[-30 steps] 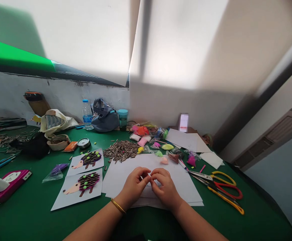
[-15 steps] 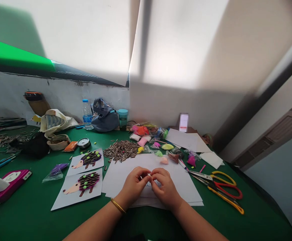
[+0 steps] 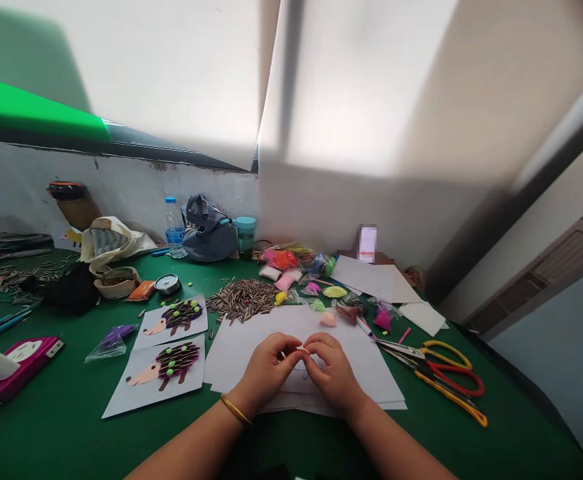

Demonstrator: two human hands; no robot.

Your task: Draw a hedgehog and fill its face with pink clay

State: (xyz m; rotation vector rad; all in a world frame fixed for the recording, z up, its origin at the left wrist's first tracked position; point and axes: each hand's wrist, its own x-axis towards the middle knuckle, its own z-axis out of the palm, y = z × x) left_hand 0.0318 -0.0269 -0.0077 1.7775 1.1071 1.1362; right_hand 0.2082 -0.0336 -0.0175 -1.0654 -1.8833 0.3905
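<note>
My left hand (image 3: 265, 371) and my right hand (image 3: 335, 375) meet fingertip to fingertip over a stack of white paper sheets (image 3: 366, 363) on the green table. Between the fingertips they pinch a small pale piece (image 3: 302, 349), too small to identify. A gold bangle sits on my left wrist. A pile of striped sunflower seeds (image 3: 244, 300) lies just beyond the paper. Two hedgehog pictures, with seed spines and green dots, lie to the left: a near one (image 3: 164, 371) and a far one (image 3: 176, 317).
Scissors with yellow and red handles (image 3: 439, 371) lie to the right. Small bags of coloured clay (image 3: 291, 268) and loose lumps (image 3: 327, 320) sit behind the paper. A water bottle (image 3: 173, 227), grey bag (image 3: 210, 235), teal cup (image 3: 245, 235) and round tin (image 3: 166, 285) stand at the back.
My fingers have shifted slightly around the small piece; the hands stay in the same spot over the paper.
</note>
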